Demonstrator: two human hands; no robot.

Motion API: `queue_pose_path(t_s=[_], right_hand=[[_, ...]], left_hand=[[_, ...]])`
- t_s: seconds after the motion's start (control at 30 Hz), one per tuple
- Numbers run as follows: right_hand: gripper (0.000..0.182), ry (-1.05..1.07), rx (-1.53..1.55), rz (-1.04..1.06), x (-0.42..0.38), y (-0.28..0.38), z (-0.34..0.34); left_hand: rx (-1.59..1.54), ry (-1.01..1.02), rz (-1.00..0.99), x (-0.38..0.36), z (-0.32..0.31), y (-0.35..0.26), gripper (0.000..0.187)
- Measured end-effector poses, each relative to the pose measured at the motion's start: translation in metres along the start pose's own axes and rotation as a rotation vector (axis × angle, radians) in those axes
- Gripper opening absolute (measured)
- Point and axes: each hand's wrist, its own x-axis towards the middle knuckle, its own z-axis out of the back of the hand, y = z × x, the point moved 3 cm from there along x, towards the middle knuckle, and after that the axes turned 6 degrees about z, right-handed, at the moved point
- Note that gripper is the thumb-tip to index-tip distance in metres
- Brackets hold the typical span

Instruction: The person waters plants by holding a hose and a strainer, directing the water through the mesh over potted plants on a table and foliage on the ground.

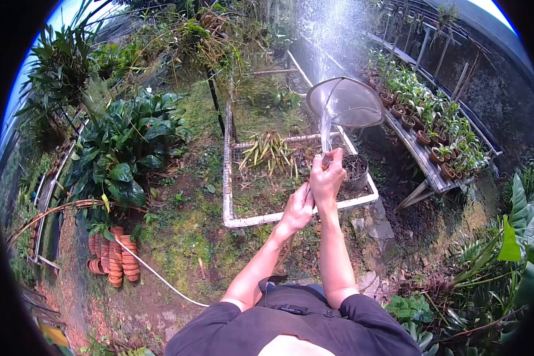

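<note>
Water jets up and away from the hose end (326, 161) in my right hand (327, 178), whose fingers are closed around it. Just below and to the left, my left hand (298, 209) is closed too, apparently on the hose behind the nozzle; the grip is mostly hidden. Past the hands, the stream runs by a round, pale mesh piece with a dark rim (356, 105), tilted and strainer-like. What holds it up cannot be told. Beyond it the water breaks into a wide spray (335, 41).
A white-framed mesh bed (267, 222) lies ahead, bearing a yellowish-green plant (267, 151) and a dark pot (356, 172). Potted plants line a bench (418, 157) at right. Stacked clay pots (123, 261), a leafy bush (121, 145) and a white hose (160, 276) are at left.
</note>
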Motion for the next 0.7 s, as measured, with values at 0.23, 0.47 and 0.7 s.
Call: queue_pose_path(t_s=[0.23, 0.47, 0.7], right_hand=[[0.019, -0.048, -0.055, -0.026, -0.018, -0.005, -0.033], [0.016, -0.112, -0.045, -0.01, -0.021, -0.004, -0.042], [0.017, -0.081, -0.054, 0.021, -0.018, -0.018, -0.041]], left_hand=[[0.099, 0.055, 0.09, 0.0, 0.039, 0.008, 0.02], [0.08, 0.051, -0.002, 0.004, 0.046, 0.01, 0.022], [0.145, 0.108, 0.033, 0.014, 0.043, 0.033, 0.029]])
